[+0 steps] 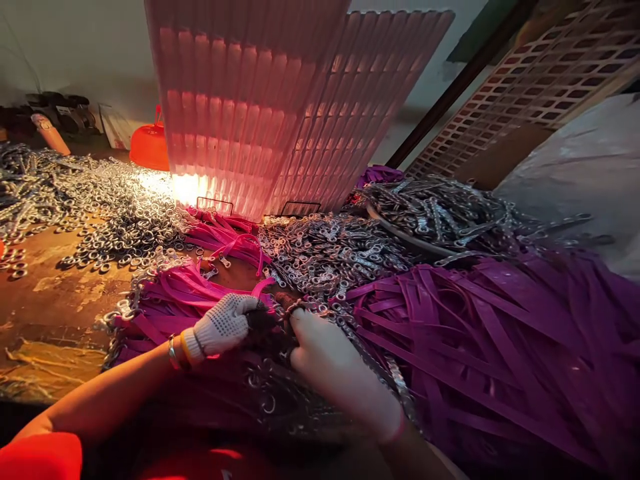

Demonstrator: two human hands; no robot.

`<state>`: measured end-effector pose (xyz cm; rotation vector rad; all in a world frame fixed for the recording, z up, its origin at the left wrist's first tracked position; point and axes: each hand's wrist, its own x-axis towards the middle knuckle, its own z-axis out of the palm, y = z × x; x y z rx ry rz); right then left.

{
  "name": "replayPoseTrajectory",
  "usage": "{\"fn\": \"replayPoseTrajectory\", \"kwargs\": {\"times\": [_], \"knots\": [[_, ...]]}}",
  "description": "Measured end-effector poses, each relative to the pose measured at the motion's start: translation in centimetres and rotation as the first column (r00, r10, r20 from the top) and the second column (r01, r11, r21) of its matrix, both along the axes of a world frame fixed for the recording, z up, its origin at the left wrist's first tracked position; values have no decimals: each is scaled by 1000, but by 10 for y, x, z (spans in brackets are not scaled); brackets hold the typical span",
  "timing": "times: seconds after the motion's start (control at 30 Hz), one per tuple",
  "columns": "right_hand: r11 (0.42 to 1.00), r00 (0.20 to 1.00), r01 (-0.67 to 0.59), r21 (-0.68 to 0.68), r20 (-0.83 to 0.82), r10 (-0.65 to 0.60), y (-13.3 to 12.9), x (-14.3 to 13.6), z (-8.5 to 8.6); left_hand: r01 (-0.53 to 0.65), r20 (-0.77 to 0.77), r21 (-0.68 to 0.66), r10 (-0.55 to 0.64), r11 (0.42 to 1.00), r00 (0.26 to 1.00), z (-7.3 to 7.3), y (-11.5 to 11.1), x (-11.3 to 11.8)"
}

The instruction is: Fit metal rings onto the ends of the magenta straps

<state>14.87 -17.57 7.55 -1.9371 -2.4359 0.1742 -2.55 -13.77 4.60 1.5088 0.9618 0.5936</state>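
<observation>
My left hand (pixel 223 325), in a white dotted glove with dark fingertips, is closed near the middle of the bench. Close beside it, my right hand (pixel 335 370) wears a pale glove with dark fingertips, its fingers pinched together. What lies between the fingertips is too dark and small to make out. A magenta strap end (pixel 263 288) shows just above them. Magenta straps (pixel 175 293) with metal ends lie in a bundle beyond my left hand. Behind my right hand spreads a heap of small metal links (pixel 330 250).
Purple straps (pixel 480 333) pile up at the right. A basin rim (pixel 405 237) holds more metal-ended pieces. Metal rings (pixel 135 223) cover the back left. A red lamp (pixel 150 147) glows beside upright ribbed plastic panels (pixel 240 107). A white sack (pixel 585 173) stands at right.
</observation>
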Motion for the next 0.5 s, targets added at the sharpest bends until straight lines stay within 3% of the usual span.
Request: {"fn": "replayPoseTrajectory", "kwargs": {"times": [0.13, 0.33, 0.43, 0.5], "knots": [[996, 992, 36, -84, 127, -25, 2, -5, 8, -9, -29, 175, 14, 985, 999, -4, -7, 0], [994, 969, -100, -52, 223, 109, -3, -8, 0, 81, -34, 245, -75, 966, 997, -4, -3, 4], [995, 972, -95, 17, 220, 89, -7, -8, -3, 139, -78, 293, -121, 946, 990, 3, 3, 6], [992, 974, -108, 61, 204, 94, -10, -8, -4, 258, -150, 302, -221, 918, 964, 16, 10, -2]]}}
